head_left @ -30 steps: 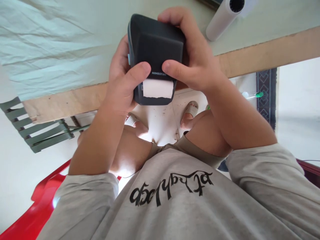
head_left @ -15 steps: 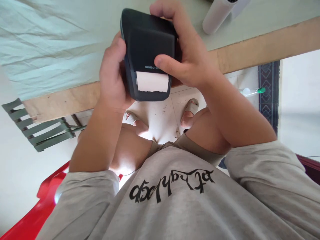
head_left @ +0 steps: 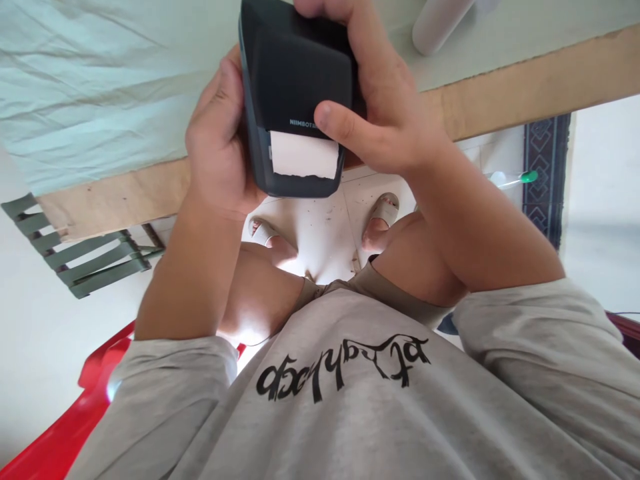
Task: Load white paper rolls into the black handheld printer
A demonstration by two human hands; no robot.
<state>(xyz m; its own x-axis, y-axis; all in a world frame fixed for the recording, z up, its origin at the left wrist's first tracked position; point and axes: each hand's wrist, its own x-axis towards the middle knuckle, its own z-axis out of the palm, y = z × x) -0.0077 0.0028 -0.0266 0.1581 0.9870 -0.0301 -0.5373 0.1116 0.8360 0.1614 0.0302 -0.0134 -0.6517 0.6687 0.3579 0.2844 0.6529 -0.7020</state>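
A black label printer (head_left: pixel 300 73) marked NIIMBOT is held up between both hands, over the table's near edge. A strip of whitish label paper (head_left: pixel 304 155) with a ragged end sticks out of its slot. My left hand (head_left: pixel 217 133) supports the printer's left side, its thumb along the edge and the other fingers hidden behind. My right hand (head_left: pixel 383 100) grips the right side, with the thumb on the front face beside the lettering and a finger over the top edge.
A pale green cloth (head_left: pixel 100 80) covers the wooden-edged table (head_left: pixel 500 83). On it at the upper right stands a white cylinder (head_left: pixel 440 27). A green strapped folding stool (head_left: pixel 95 263) is at left, a red chair (head_left: pixel 75 420) at lower left, and a dark patterned mat (head_left: pixel 547 173) at right.
The printer and both hands sit slightly higher in view. My left hand has shifted a little outward, and my right thumb has slid slightly right on the printer. The paper looks the same.
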